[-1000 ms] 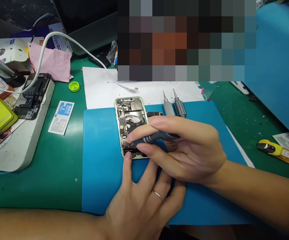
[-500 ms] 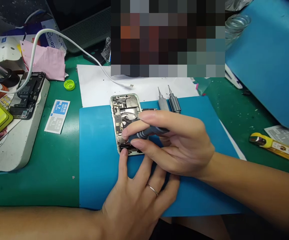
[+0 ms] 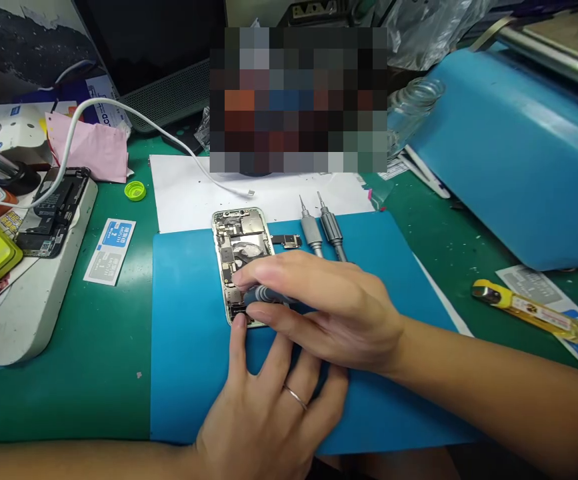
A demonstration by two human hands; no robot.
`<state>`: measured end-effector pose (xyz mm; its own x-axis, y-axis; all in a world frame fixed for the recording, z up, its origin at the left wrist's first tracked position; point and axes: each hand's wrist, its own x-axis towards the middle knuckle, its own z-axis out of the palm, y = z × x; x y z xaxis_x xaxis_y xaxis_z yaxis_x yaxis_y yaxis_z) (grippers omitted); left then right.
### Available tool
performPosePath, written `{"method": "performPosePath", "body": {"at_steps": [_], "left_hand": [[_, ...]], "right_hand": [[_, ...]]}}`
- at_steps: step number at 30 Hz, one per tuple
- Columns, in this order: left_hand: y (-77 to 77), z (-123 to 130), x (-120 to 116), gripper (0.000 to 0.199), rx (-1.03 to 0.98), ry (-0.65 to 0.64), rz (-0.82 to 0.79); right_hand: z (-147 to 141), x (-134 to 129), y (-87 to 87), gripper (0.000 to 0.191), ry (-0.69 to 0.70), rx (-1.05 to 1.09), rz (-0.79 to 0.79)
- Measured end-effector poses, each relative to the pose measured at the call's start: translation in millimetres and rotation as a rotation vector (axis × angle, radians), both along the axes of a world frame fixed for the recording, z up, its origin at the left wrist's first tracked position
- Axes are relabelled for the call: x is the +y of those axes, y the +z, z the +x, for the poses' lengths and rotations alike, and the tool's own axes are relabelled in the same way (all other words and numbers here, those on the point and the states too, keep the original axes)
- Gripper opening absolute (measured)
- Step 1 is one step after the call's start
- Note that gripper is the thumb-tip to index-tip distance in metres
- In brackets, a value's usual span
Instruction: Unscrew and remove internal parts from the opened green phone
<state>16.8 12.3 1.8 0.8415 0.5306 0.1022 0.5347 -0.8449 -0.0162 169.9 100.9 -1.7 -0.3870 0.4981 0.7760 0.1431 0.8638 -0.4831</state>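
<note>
An opened phone lies on the blue mat, its circuit boards and inner parts bare. My right hand is closed round a grey-blue screwdriver, held over the lower half of the phone. The screwdriver's tip is hidden behind my fingers. Below it, my left hand rests on the mat with its fingers spread, the index fingertip touching the phone's bottom edge. A small dark part sticks out by the phone's right side.
Two more screwdrivers, one light grey and one dark grey, lie beyond my right hand. A yellow cutter lies at the right. On the left are a green cap, a white cable and another phone's frame.
The view has tilted, so the bench sits lower and slightly left. My right hand's upper finger has come down closer over the screwdriver. My left hand keeps its place at the phone's bottom edge.
</note>
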Motion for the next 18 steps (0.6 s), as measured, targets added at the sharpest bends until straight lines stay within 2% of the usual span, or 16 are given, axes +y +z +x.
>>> {"method": "performPosePath", "body": {"at_steps": [8,13,18], "left_hand": [[-1.5,-1.3,-0.5,0.053,0.001,-0.001,0.014],[-1.5,0.0,-2.7,0.056,0.002,0.007,-0.033],[-1.4,-0.3,-2.4,0.055,-0.001,0.008,-0.001]], "right_hand": [[-1.2,0.0,0.8,0.036,-0.081,-0.045,0.028],[0.1,1.1,-0.6,0.037,-0.022,-0.065,0.048],[-1.9,-1.7,2.9,0.037,-0.079,-0.056,0.059]]}}
